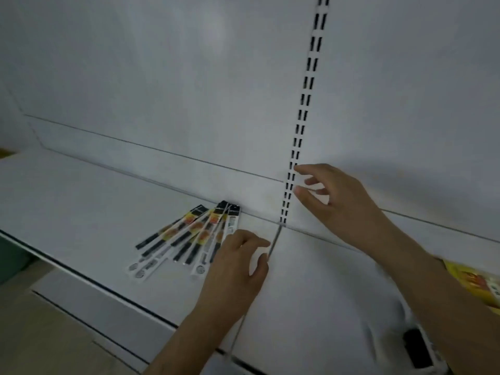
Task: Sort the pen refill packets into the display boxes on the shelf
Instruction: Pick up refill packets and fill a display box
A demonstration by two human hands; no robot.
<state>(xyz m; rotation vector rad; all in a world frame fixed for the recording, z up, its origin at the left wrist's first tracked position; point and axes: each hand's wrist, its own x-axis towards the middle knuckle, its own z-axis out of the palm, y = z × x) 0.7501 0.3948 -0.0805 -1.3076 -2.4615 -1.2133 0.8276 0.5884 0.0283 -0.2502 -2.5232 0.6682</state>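
Several pen refill packets [186, 236] lie fanned out on the white shelf [81, 201], their black tops against the back panel. My left hand [235, 269] rests on the shelf just right of the fan, touching the nearest packet's lower end, fingers loosely curled and holding nothing. My right hand [332, 201] hovers above the shelf further right, by the slotted upright, fingers spread and empty. A yellow box [476, 282], partly cut off at the right edge, lies on the shelf behind my right forearm.
A slotted metal upright [300, 131] runs up the white back panel. A seam [259, 285] divides the shelf into two boards. A small black and white object [416, 350] sits at the shelf's front right. The shelf's front edge drops to a floor at the lower left.
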